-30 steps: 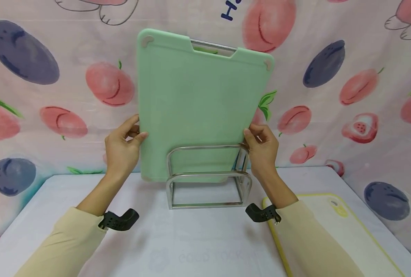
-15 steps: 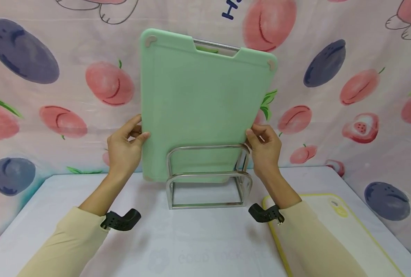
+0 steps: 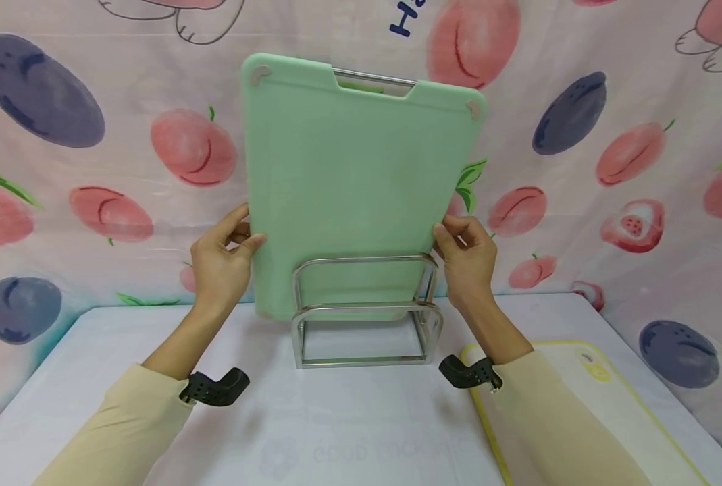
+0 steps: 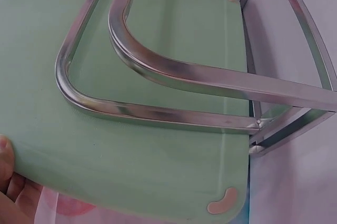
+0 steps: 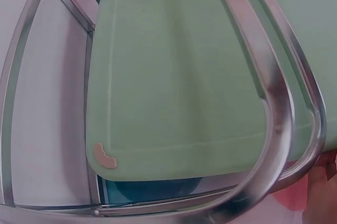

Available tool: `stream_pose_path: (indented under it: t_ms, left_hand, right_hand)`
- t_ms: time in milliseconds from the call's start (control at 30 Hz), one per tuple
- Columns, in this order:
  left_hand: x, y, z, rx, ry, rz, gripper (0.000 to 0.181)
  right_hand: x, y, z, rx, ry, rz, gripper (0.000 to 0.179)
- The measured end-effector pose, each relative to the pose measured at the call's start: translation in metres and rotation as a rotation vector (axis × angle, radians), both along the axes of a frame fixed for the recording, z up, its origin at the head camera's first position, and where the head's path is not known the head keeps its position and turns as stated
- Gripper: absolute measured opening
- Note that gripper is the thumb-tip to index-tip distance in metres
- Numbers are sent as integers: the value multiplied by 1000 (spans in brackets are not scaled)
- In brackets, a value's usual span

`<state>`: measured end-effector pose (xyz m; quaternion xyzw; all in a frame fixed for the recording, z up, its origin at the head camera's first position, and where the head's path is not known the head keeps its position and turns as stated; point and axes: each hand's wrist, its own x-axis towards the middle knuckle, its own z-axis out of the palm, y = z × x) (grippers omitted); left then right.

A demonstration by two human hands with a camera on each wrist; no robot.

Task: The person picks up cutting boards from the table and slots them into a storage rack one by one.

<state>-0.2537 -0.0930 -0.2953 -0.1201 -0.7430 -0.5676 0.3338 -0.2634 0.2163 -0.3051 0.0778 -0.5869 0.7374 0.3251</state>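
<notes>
A light green cutting board (image 3: 361, 162) with a metal handle bar along its top stands upright, slightly tilted, in a metal rack (image 3: 367, 308). Two of the rack's loops cross in front of its lower part. My left hand (image 3: 222, 263) holds the board's left edge, thumb on the front face. On the opposite edge, just above the rack's loop, my right hand (image 3: 469, 260) pinches the board. In the left wrist view, the green board (image 4: 158, 166) reaches past the rack's side. Seen from the right wrist, its lower corner with a grey pad (image 5: 104, 156) lies inside the frame.
A white cutting board with a yellow rim (image 3: 570, 358) lies flat at the right, partly under my right sleeve (image 3: 555, 418). Behind the white table (image 3: 336, 418) hangs a fruit-patterned cloth (image 3: 123, 74).
The green board's lower end has shifted slightly to the right and the board stands a little straighter. Both hands have moved slightly right with it, keeping their hold.
</notes>
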Motion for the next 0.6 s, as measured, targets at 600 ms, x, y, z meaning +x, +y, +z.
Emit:
stream_pose_path:
  t_ms: [600]
  left_hand:
    - [-1, -4, -5, 41, 5, -4, 45]
  right_hand:
    - [-1, -4, 14, 50, 26, 0, 15]
